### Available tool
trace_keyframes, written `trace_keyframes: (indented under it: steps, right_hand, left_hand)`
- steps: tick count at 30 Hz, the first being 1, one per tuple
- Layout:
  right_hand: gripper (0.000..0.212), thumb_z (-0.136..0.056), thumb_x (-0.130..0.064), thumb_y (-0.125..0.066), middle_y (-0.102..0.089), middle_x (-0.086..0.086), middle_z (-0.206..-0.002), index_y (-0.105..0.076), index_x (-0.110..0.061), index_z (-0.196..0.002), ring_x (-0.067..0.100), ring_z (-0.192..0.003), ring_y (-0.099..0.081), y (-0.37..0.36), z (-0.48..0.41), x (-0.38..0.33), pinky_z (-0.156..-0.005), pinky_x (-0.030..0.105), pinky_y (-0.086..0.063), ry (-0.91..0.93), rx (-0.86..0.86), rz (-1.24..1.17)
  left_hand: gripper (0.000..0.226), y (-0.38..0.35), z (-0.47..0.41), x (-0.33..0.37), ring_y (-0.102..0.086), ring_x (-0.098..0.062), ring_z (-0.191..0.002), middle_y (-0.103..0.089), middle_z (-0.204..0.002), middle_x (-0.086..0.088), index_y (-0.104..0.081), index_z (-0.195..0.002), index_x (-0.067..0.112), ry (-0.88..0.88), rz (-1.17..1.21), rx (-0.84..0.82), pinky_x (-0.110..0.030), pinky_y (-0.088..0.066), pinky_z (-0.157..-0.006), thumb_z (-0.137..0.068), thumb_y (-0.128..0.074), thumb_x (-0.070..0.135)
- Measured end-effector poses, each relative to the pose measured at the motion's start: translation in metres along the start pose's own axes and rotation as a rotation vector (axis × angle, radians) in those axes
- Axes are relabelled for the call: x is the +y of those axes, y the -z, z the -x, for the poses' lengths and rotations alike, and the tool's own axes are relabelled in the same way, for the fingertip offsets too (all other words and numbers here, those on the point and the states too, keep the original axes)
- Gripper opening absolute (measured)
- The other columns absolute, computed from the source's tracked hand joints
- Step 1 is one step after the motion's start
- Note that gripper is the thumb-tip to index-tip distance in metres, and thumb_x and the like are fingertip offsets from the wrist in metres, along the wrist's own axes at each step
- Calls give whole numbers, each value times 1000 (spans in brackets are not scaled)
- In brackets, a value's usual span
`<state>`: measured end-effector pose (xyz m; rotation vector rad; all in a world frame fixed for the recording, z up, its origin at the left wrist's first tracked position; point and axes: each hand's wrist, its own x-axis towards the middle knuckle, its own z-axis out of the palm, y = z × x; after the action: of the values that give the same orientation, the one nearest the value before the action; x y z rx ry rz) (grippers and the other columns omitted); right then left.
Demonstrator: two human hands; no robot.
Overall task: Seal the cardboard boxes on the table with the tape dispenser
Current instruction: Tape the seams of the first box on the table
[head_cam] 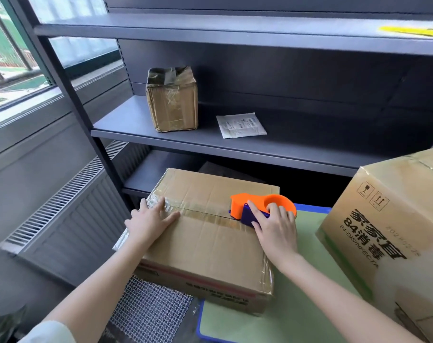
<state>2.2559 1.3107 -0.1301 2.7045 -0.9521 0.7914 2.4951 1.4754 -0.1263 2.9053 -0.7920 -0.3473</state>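
1. While the left hand (148, 222) lies flat on the cardboard box (205, 251) at lower centre, fingers straight, it likely anchors the tape (205, 215) at its start.
2. The right hand (277, 231) grasps the tape dispenser (240, 204) at the strip's right end, probably to cut.

large box (393, 219) — cut off right | tape dispenser (238, 206) — partly under right hand (276, 231)

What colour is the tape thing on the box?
The dispenser is orange with a dark blue part under the right hand, seen in the head view.
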Motion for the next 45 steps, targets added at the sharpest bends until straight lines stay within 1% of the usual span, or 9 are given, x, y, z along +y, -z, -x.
trace_keyframes:
  steps: [10,15,19,23,26,30,34,37,45]
  right_hand:
    - [67,-55,14,-78,-56,21,-88,-63,-3,-118,38,-70,-58,-2,-8,-11,-61,39,-50,-28,-124,-230]
    - [58,-75,15,-60,-51,27,-111,-53,-3,-131,46,-92,-53,9,-7,6,-75,44,-47,-80,-229,-335]
    - [62,-55,11,-79,-58,24,-99,-65,-2,-114,42,-81,-60,11,-1,14,-70,46,-52,-28,-170,-229]
    - [59,-57,-8,-79,-60,20,-115,-65,-4,-114,39,-117,-40,18,7,18,-102,54,-31,27,-133,-67]
    - [60,-62,-16,-76,-54,20,-129,-62,-6,-120,37,-128,-30,25,19,9,-108,50,-17,94,-133,-119]
    - [64,-66,-29,-77,-54,17,-132,-60,-8,-124,31,-128,-45,34,33,-19,-109,42,-32,166,-267,-186]
    - [69,-94,-46,-41,-15,11,-156,-16,-13,-150,26,-144,-10,42,36,-42,-116,39,-9,80,-651,-280]
    - [78,-91,-57,-38,-12,13,-156,-13,-12,-150,30,-144,-8,38,36,-57,-116,43,-7,13,-720,-217]
    - [98,-82,-67,-47,4,21,-156,-6,-10,-150,38,-143,7,33,44,-84,-116,49,4,-63,-789,-77]
  left_hand:
    - [66,-15,64,40,-53,-33,-103,-43,-120,-13,-24,-146,31,9,-183,19,-34,-39,-64,-90,-25,67]
    - [46,-25,109,67,-59,-30,-93,-40,-114,-13,-24,-146,26,-83,-155,65,-35,-43,-62,-100,-28,30]
    - [51,-27,135,86,-62,-28,-83,-35,-110,-9,-30,-143,27,-170,-26,34,-32,-43,-61,-94,-31,11]
    - [41,-25,143,97,-62,-27,-90,-43,-105,-5,-43,-132,34,-207,-61,30,-30,-40,-61,-94,-37,19]
    - [47,-21,128,90,-58,-24,-98,-50,-109,-4,-39,-135,35,-235,-156,73,-31,-43,-66,-92,-43,16]
    - [71,-16,103,73,-39,-23,-117,-38,-132,-6,-16,-149,36,-429,-333,92,-31,-41,-89,-91,-48,13]
    - [86,-15,79,60,-5,-26,-145,2,-159,-6,-5,-150,31,-669,-402,2,-37,-6,-117,-86,-60,17]
    - [94,-16,66,59,6,-26,-146,9,-158,-2,3,-150,27,-784,-475,-39,-42,6,-117,-84,-65,31]
    - [104,-23,58,54,-1,-18,-146,3,-159,2,6,-150,23,-867,-455,-40,-35,-5,-117,-80,-69,37]
